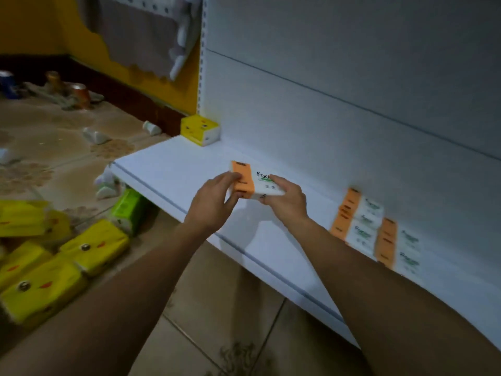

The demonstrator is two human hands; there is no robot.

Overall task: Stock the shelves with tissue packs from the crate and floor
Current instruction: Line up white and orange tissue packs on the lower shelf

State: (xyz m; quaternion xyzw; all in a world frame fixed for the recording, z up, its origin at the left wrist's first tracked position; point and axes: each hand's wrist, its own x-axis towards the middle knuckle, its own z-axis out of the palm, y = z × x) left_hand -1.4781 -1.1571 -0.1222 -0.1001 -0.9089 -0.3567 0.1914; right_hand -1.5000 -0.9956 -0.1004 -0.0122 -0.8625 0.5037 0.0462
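Shelf [168,172]: white, low, with a white back panel [352,90] behind both grips. The board between the grips and the panel is bare, and nothing stands in the way there.

Beyond the left grip [214,202], in the far corner of the shelf against the upright: one yellow pack [199,130], alone, well apart from the hands.

To the right of the right grip [287,199], against the panel: stacked orange-and-white packs [360,221], blurred, with a second stack [398,245] just beside them, nearer the camera. The right forearm crosses in front of their lower edge.

Below and left of the left grip, on the tiled floor [217,308]: a cluster of yellow duck-face packs [95,246], lying touching and overlapping. A green pack [127,208] lies partly under the shelf edge. Far beyond, by the wall, are cans [81,95] and small white objects [95,137], too blurred to name.

Held tissue pack [250,183]: between both grips, over the middle of the shelf. Cannot tell whether it rests on the board or sits just above it. It is a flat rectangular pack, white, with an orange band across its left end and dark lettering beginning "Faci" on top. The left grip is closed on the orange end, fingers over the top. The right grip is closed on the white end, fingers curled over the top and partly hiding the print.
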